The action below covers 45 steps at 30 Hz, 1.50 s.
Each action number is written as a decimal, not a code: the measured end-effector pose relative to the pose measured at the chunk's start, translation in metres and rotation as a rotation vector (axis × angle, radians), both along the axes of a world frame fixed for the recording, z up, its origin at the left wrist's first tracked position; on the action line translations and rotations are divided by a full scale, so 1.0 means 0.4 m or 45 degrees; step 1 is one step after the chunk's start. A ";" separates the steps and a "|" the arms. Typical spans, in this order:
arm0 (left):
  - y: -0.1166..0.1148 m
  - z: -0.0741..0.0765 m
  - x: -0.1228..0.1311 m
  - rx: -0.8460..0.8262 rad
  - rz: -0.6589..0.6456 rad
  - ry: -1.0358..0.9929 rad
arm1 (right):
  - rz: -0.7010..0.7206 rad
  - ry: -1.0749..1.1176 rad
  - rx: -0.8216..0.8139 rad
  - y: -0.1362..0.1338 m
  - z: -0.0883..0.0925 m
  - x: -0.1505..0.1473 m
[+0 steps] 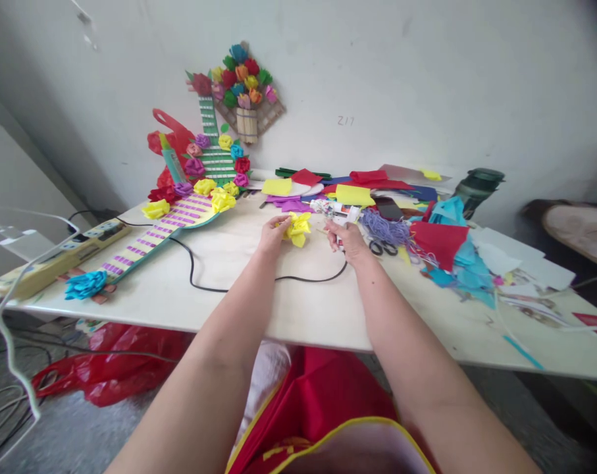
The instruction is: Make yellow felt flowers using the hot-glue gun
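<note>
The left hand (273, 234) is pinching a yellow flower (299, 230); the right hand (350, 239) is gripping a glue gun (334, 209), which is pointing left above the surface (318, 316).

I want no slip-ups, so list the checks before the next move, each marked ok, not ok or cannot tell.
1. Yellow flower in left hand: ok, held by its left side.
2. Glue gun in right hand: ok, gripped.
3. Black cord clear of left forearm: not ok, it passes beneath.
4. Scissors away from right hand: not ok, close beside it.
5. Glue gun hot: cannot tell.
</note>
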<state>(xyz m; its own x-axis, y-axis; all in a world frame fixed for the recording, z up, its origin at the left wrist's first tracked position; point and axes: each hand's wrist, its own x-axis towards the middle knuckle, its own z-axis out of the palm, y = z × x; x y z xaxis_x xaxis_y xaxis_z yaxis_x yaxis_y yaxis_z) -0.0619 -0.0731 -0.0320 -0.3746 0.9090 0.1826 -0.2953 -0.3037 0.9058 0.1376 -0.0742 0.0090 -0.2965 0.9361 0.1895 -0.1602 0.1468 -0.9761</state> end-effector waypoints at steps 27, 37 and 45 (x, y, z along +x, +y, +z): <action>-0.013 0.016 0.022 -0.100 -0.138 0.072 | -0.267 0.261 -0.121 0.023 -0.007 -0.022; -0.029 0.024 0.022 -0.085 -0.408 -0.070 | -0.492 0.288 -0.338 0.028 -0.013 -0.029; -0.030 0.026 0.026 -0.067 -0.392 -0.076 | -0.430 0.352 -0.445 0.020 -0.010 -0.037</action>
<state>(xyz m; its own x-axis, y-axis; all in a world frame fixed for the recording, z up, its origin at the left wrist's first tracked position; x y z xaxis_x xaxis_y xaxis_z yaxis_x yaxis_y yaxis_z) -0.0516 -0.0850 -0.0217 -0.0890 0.9890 0.1180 -0.4193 -0.1447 0.8963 0.1229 -0.0663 0.0048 0.0477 0.9915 -0.1210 -0.4176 -0.0902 -0.9041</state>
